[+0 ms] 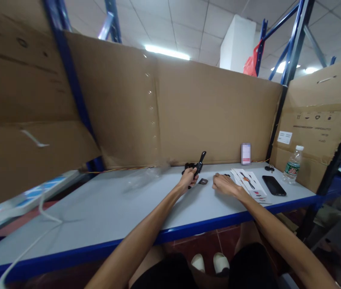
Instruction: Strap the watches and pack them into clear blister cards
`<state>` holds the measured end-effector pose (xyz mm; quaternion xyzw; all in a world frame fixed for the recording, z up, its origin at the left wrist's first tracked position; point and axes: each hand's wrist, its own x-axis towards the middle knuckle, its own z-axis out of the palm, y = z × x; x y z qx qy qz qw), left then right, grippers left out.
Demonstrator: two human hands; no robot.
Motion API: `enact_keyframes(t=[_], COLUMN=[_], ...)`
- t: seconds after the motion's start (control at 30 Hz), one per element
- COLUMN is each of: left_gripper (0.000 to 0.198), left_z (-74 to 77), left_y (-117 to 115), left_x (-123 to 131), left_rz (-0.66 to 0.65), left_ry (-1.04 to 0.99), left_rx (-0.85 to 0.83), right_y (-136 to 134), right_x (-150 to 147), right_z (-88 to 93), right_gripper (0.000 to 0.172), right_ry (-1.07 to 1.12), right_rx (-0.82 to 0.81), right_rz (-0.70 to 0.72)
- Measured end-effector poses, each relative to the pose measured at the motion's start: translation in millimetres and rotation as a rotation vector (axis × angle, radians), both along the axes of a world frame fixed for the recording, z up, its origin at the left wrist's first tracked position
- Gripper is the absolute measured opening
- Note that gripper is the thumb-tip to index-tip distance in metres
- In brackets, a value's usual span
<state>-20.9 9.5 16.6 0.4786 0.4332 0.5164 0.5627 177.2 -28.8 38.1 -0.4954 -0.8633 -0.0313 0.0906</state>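
My left hand (pixel 189 178) is closed around a black tool (pixel 200 163) whose long handle points up and to the right. Its exact kind does not show. Between my two hands a small dark square piece (pixel 203 181) lies flat on the grey table (pixel 134 208). My right hand (pixel 223 184) rests low over the tabletop with its fingers curled together, and what they hold, if anything, is hidden. Just behind it, part of a small black object (pixel 227 175) shows. Printed sheets (pixel 250 184) with a picture of a tool lie right of that hand.
Further right are a black phone (pixel 274 185), a dark small item (pixel 269 168) and a water bottle (pixel 293 165). Another phone (pixel 246 153) leans on the cardboard wall (pixel 215 116). Clear plastic (pixel 146 178) lies blurred at left, beyond a power strip (pixel 43 192) with a white cable.
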Motion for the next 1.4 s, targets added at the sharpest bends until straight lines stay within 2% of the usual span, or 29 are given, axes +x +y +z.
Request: enact_keyframes(t=[0.17, 0.23, 0.3, 0.43, 0.53, 0.8, 0.93, 1.17, 1.4], left_gripper=[0.022, 0.024, 0.024, 0.021, 0.018, 0.016, 0.015, 0.019, 0.023], left_z=[-4.8, -8.9, -13.3, -21.3, -25.9, -31.0, -29.5, -28.8, -24.9], left_y=[2.9, 4.1, 5.2, 7.8, 10.4, 15.5, 16.1, 15.0, 12.9], left_x=[1.8, 1.4, 0.6, -1.6, -3.6, -9.7, -11.3, -11.6, -10.0], left_rz=[-0.034, -0.063, -0.098, -0.142, -0.148, -0.199, -0.203, -0.218, -0.224], left_ry=[0.054, 0.069, 0.088, 0.109, 0.093, 0.049, 0.045, 0.062, 0.072], left_rx=[-0.051, -0.059, -0.064, -0.099, -0.153, -0.223, -0.255, -0.270, -0.278], right_y=[35.4, 48.0, 59.6, 78.0, 86.2, 88.4, 84.9, 72.5, 58.8], right_x=[0.6, -7.5, -19.5, -44.3, -54.7, -51.4, -49.2, -55.9, -56.9], right_z=[3.8, 5.1, 6.1, 6.6, 4.1, -13.4, -17.4, -14.1, -11.6], right_gripper=[0.005, 0.003, 0.004, 0.008, 0.011, 0.017, 0.016, 0.025, 0.034], right_ry=[0.903, 1.123, 1.188, 1.071, 0.975, 0.815, 0.729, 0.598, 0.378], right_rx=[-0.342, -0.426, -0.422, -0.306, -0.284, -0.175, -0.112, -0.023, 0.060], right_rz=[0.048, 0.099, 0.113, 0.068, 0.046, -0.056, 0.007, 0.046, 0.103])
